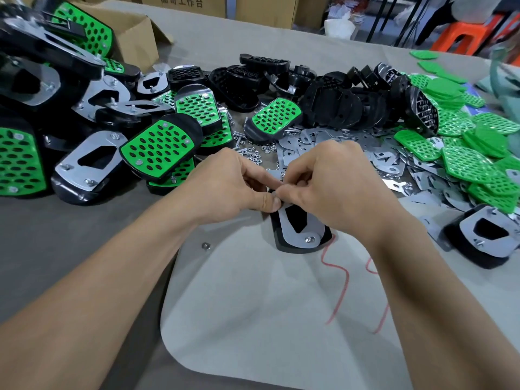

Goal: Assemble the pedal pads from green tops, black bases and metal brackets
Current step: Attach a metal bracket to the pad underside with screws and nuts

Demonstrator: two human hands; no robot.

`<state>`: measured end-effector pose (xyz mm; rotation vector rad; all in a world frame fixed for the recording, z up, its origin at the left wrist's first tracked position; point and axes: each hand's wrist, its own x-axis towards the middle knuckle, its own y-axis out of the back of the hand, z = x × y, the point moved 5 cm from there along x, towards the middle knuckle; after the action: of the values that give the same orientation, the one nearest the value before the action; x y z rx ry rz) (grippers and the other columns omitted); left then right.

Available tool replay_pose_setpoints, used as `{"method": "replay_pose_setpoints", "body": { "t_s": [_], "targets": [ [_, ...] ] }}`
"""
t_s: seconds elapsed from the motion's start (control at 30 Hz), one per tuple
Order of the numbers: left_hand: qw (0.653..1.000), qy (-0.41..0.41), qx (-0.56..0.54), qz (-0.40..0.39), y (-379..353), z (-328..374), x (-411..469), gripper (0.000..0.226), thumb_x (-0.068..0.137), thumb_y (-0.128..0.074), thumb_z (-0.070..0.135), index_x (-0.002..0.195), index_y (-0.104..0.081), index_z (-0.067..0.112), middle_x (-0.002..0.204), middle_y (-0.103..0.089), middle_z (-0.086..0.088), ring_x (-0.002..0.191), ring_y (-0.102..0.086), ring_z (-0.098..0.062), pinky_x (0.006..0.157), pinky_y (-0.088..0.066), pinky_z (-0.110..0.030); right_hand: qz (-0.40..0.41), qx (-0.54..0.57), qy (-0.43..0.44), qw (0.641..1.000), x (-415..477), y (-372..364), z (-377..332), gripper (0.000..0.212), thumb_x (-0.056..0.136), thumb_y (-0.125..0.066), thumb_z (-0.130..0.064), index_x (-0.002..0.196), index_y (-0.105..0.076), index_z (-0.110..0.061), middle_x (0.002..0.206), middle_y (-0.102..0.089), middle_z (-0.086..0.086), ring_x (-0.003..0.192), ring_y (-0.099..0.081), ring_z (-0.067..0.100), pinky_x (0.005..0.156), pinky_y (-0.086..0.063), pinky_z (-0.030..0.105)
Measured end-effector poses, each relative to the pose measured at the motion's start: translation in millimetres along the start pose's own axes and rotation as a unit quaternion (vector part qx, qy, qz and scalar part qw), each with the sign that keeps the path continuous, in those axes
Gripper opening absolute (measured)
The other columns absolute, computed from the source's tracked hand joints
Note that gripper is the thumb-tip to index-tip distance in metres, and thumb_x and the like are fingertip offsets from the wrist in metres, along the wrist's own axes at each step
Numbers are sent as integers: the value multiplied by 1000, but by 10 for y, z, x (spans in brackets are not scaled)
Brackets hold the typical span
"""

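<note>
Head view: the pedal pad (295, 250) is laid underside up on the pale mat (253, 305) of the surface, partly beneath both hands. Its long axis is pointed away from the person, with the end bearing a fitted nut (310, 239) nearest. The far end of the metal bracket (292, 235) is pinched by the left grip (239, 187) and right grip (332, 187). The far fastener, hidden, is judged in hand; fine threading is called for next.

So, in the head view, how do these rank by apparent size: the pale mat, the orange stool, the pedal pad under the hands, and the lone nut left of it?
1. pale mat
2. orange stool and pedal pad: they look alike; the stool is far away, so unranked
3. lone nut
</note>
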<state>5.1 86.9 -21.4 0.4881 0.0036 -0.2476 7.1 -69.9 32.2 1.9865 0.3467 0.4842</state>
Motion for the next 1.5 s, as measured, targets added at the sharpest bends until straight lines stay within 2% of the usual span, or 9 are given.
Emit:
{"method": "replay_pose_setpoints", "body": {
  "t_s": [0.1, 0.2, 0.5, 0.67, 0.87, 1.0, 1.13, 1.37, 1.5],
  "targets": [
    [1000, -2, 7, 1, 9, -1, 5, 44, 45, -82, 68, 85, -81, 48, 67, -72, 4, 56, -51, -8, 67, -43, -35, 18, 60, 13, 998, -46, 42, 4, 14, 75, -81, -21, 81, -80, -34, 64, -66, -11, 64, -58, 11, 62, -47, 21],
    [1000, -4, 10, -6, 6, 15, 4, 43, 46, -80, 67, 84, -80, 48, 74, -76, 3, 60, -54, -9, 68, -46, -37, -7, 52, 14, 999, -53, 7, -9, 20, 79, -76, -16, 81, -81, -36, 70, -71, -11, 69, -62, 9, 69, -51, 26],
    [1000, 0, 1, -2, 8, -2, 3, 46, 44, -81, 68, 85, -81, 47, 72, -75, 4, 57, -53, -6, 67, -42, -34, 1, 72, -16, 997, 7, -31, 36, 8, 79, -77, -28, 73, -80, -32, 64, -70, -8, 65, -61, 9, 58, -48, 27],
    [1000, 7, 7, -2, 11, -8, 10, 45, 45, -82, 66, 85, -81, 47, 77, -78, 4, 63, -59, -9, 73, -55, -48, -5, 69, 6, 998, -42, -9, 16, 21, 80, -75, -15, 79, -80, -35, 69, -71, -12, 68, -63, 8, 67, -49, 21],
    [1000, 13, 14, 2, 12, 3, -3, 33, 54, -87, 53, 86, -81, 47, 78, -78, 5, 69, -65, -13, 82, -58, -49, -9, 30, -19, 999, 23, -43, 5, 11, 81, -77, -35, 72, -79, -28, 60, -68, -5, 62, -61, 11, 58, -52, 33],
    [1000, 9, 13, 12, 29, -5, 1, 35, 57, -96, 49, 88, -82, 42, 66, -72, 11, 57, -56, -7, 67, -46, -33, 27, 89, -24, 995, -23, -11, 94, 24, 85, -73, -33, 65, -72, -19, 49, -56, -7, 51, -50, 11, 47, -41, 25],
    [1000, 13, 9, 0, 20, 12, 1, 37, 55, -91, 52, 89, -83, 40, 75, -77, 5, 64, -60, -9, 74, -54, -46, -2, 87, -1, 996, -59, -21, 35, 21, 81, -74, -14, 81, -81, -33, 72, -73, -11, 71, -64, 7, 68, -49, 22],
    [1000, 6, -2, -1, 17, 11, -8, 34, 54, -88, 55, 86, -82, 45, 74, -77, 6, 62, -58, -6, 70, -48, -36, 3, 54, -25, 998, 22, -55, 66, 11, 78, -79, -35, 70, -77, -29, 58, -65, -9, 61, -59, 7, 54, -48, 25],
    [1000, 4, 8, 3, 34, 3, -1, 33, 58, -97, 48, 87, -82, 44, 65, -71, 12, 56, -53, -2, 65, -43, -31, 37, 114, -20, 993, -39, -27, 108, 10, 81, -75, -24, 74, -79, -29, 59, -65, -9, 59, -57, 10, 51, -45, 23]
  ]
}}
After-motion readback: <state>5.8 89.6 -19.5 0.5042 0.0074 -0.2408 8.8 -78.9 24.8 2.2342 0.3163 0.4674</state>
